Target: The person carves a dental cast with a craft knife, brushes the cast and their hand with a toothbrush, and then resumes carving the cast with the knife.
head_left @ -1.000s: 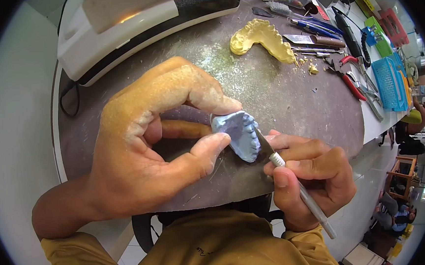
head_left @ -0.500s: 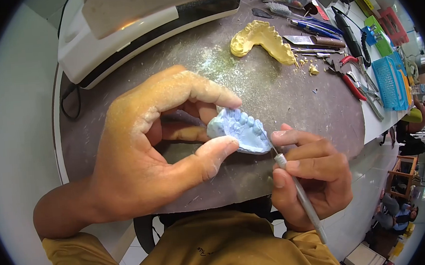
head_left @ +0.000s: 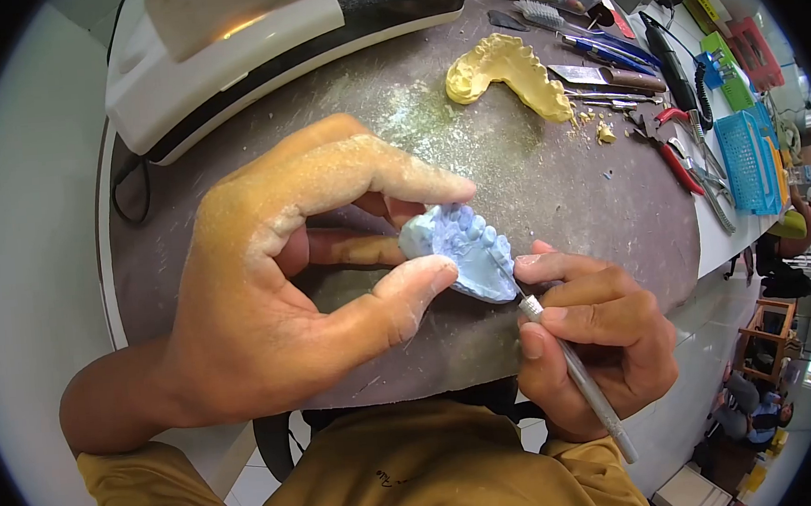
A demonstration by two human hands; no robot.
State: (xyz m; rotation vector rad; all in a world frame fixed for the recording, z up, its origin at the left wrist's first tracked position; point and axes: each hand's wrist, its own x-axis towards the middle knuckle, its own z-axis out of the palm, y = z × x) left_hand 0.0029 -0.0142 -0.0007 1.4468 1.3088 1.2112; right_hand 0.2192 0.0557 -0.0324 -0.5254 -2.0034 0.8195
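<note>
Between the thumb and fingers of my left hand (head_left: pixel 302 251) is a light-blue dental cast (head_left: pixel 472 265), its row of teeth facing up and right. The hand is closed on the cast's left side, and pale dust coats its skin. My right hand (head_left: pixel 599 333) grips a craft knife (head_left: pixel 579 382) with a slim metal handle, like a pen. The knife's thin blade lies against the cast beside the teeth on its right side; the exact tip is hard to make out. Both hands are above the grey-brown bench top (head_left: pixel 611 229).
A yellow dental cast (head_left: pixel 505 69) lies farther back, with crumbs beside it. Pliers (head_left: pixel 681 163), a spatula (head_left: pixel 609 77) and a brush (head_left: pixel 539 13) are at the right. A blue basket (head_left: pixel 747 163) stands beyond them. A white machine (head_left: pixel 224 78) occupies the back left.
The blade has shifted left, farther over the cast's inner surface. The cast has tilted slightly in my left hand. The view has moved a little.
</note>
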